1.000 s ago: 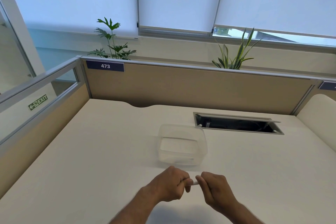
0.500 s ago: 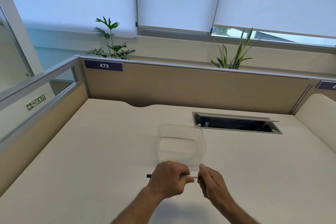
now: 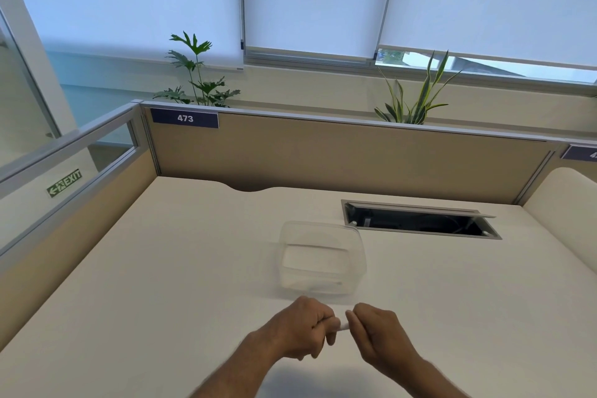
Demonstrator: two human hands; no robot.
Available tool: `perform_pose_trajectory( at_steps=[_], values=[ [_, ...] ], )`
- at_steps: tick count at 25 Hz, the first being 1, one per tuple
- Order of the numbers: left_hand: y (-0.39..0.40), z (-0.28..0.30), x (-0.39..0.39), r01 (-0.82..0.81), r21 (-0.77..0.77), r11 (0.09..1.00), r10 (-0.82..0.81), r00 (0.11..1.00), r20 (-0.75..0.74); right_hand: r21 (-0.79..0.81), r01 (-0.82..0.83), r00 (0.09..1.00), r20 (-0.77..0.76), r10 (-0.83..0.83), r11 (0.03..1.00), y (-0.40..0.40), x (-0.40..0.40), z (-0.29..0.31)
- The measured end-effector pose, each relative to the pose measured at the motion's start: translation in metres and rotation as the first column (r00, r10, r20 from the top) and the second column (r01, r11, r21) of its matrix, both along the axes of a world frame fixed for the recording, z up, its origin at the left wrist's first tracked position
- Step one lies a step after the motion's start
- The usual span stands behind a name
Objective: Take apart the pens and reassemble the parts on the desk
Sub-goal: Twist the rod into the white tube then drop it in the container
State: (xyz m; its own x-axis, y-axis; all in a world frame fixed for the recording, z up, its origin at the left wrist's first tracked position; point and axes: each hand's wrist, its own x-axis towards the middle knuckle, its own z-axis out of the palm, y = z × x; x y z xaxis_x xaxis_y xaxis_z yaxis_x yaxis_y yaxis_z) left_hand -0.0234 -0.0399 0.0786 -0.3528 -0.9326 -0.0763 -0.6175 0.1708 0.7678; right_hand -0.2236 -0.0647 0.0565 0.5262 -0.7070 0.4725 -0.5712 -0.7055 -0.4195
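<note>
Centrally, near the lower edge of the frame, the left hand (image 3: 302,331) and the right hand (image 3: 379,338) meet above the pale desk (image 3: 161,284). Left hand: fingers curled into a fist around a pen (image 3: 342,327), of which only a short white end shows in the narrow gap between the two hands. Right hand: fingertips (image 3: 350,317) pinched onto that exposed white end, with the remaining fingers folded loosely. The rest of the pen is hidden inside the left fist. Just above the hands in the frame, a clear plastic container (image 3: 323,255) stands upright and uncovered on the desk; its walls are transparent, and a faint thin line low near its lower right corner may be an item inside, though this cannot be told for certain. Right of centre, beyond the container, a rectangular cable hatch (image 3: 420,220) is sunk into the desk surface with its flap raised, showing a dark interior. Along the upper middle of the frame, a beige partition (image 3: 323,155) carries a blue label (image 3: 184,118) reading 473, and two green plants (image 3: 197,74) rise behind it.
</note>
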Motion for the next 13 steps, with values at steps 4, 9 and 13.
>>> perform_pose_trajectory(
  at_steps=[4, 9, 13],
  values=[
    [0.000, -0.007, 0.000, -0.032, -0.233, 0.972, 0.039, 0.999, 0.028, 0.172, 0.074, 0.990, 0.103, -0.093, 0.982, 0.002, 0.009, -0.005],
    [-0.005, -0.013, 0.001, -0.129, -0.464, 0.876, 0.172, 0.984, 0.052, 0.531, 0.178, 0.936, 0.167, -0.309, 0.828, -0.004, 0.019, -0.009],
    [-0.008, -0.012, 0.003, -0.153, -0.399, 0.904, 0.209, 0.973, 0.101, 0.554, 0.139, 0.944, 0.176, -0.278, 0.821, -0.001, 0.019, -0.008]
  ],
)
